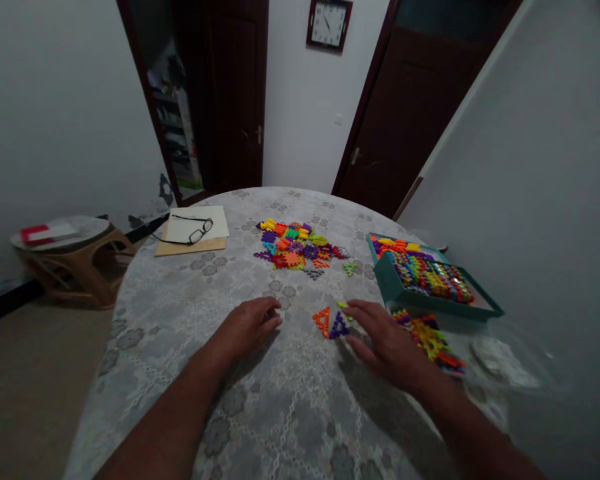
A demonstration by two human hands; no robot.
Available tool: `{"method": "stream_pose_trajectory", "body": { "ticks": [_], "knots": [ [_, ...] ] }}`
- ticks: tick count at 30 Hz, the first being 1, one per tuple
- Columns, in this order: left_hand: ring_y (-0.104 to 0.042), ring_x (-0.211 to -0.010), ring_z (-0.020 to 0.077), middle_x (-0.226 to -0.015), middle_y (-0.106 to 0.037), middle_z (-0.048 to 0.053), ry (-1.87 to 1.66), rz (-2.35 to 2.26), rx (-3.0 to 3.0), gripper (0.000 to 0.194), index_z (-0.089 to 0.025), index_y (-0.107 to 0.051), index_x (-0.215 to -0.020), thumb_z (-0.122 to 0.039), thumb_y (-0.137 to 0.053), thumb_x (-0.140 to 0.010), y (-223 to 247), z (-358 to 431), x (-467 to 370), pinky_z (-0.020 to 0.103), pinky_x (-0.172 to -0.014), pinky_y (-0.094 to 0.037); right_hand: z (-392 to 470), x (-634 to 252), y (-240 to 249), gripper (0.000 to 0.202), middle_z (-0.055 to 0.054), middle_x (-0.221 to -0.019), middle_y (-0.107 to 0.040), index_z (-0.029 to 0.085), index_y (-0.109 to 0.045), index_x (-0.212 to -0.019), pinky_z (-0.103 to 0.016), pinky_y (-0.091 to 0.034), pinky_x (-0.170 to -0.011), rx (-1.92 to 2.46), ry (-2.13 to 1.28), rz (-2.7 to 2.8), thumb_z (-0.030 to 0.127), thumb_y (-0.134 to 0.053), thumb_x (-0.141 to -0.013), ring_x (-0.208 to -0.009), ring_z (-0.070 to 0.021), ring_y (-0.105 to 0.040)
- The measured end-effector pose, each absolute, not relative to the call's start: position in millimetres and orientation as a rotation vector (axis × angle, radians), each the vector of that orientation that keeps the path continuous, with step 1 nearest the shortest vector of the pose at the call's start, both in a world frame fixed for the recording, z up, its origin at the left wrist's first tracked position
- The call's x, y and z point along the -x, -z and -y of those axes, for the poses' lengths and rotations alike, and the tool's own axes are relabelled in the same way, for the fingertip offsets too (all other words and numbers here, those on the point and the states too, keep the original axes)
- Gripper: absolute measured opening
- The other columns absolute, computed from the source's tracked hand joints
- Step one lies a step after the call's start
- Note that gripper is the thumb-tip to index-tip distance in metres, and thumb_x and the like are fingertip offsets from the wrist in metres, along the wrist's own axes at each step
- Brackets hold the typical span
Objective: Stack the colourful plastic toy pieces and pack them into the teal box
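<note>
Loosely bent, with nothing in it, my left hand [250,323] rests on the patterned tablecloth, its thumb and forefinger apart. My right hand [387,340] reaches in from the right, thumb and fingers spread. Its fingertips are at a yellow-green plastic piece [343,305], which they partly cover; whether they press on it I cannot tell. An orange triangle piece [322,321] and a purple triangle piece [339,326] lie side by side between my hands, the purple one close to my right thumb. A green triangle piece [349,269] lies farther back.
A heap of colourful interlocking pieces [295,247] covers the table's middle. On the right stand a teal box [405,290] full of pieces, a flat joined multicolour panel [430,337] and clear plastic packaging [510,360]. Glasses [197,235] lie on paper [215,223] at the left.
</note>
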State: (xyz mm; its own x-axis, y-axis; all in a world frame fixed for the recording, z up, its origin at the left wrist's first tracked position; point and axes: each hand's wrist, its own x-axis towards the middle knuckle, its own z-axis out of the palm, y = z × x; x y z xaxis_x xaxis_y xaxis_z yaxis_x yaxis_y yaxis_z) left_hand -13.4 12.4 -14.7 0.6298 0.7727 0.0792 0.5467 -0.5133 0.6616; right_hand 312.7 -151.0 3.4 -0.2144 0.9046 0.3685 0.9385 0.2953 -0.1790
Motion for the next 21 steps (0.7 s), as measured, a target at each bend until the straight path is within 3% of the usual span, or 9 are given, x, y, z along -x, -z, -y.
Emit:
{"method": "stream_pose_trajectory", "body": {
  "ticks": [6, 11, 16, 21],
  "knots": [
    [-0.079, -0.104, 0.0303, -0.114, -0.085, 0.011, -0.51, -1.048, -2.191, 0.032, -0.026, -0.079, -0.122, -0.043, -0.069, -0.097, 10, -15, 13, 0.042, -0.096, -0.059, 137, -250, 33, 0.058, -0.018, -0.171, -0.056, 0.022, -0.063, -0.157, -0.06, -0.048, -0.132, 1.551, -0.106, 2.279, 0.022, -0.072, -0.1, -0.161, -0.037, -0.051],
    [-0.081, -0.103, 0.0284, -0.127, -0.083, 0.011, -0.474, -1.117, -2.221, 0.039, -0.026, -0.079, -0.131, -0.047, -0.069, -0.099, -8, -41, 11, 0.04, -0.097, -0.062, 140, -232, 54, 0.05, -0.019, -0.161, -0.064, 0.02, -0.063, -0.152, -0.061, -0.049, -0.131, 1.252, -0.057, 2.171, 0.018, -0.065, -0.101, -0.162, -0.0353, -0.051],
    [-0.066, -0.144, 0.0338, -0.154, -0.071, 0.016, -0.8, -1.279, -2.459, 0.056, -0.022, -0.067, -0.152, -0.049, -0.067, -0.103, -13, -128, -8, 0.049, -0.125, -0.052, 136, -225, 52, 0.047, -0.017, -0.146, -0.074, 0.019, -0.065, -0.144, -0.052, -0.054, -0.127, 1.095, -0.077, 2.143, 0.014, -0.064, -0.097, -0.151, -0.0321, -0.061],
    [-0.048, -0.164, 0.0385, -0.17, -0.057, 0.021, -0.67, -1.728, -2.406, 0.076, -0.019, -0.053, -0.168, -0.059, -0.067, -0.105, -13, -226, -32, 0.053, -0.134, -0.04, 124, -226, 59, 0.037, -0.011, -0.129, -0.08, 0.021, -0.07, -0.131, -0.046, -0.059, -0.121, 0.98, -0.062, 2.146, 0.016, -0.068, -0.094, -0.136, -0.0291, -0.07]
  ]
}}
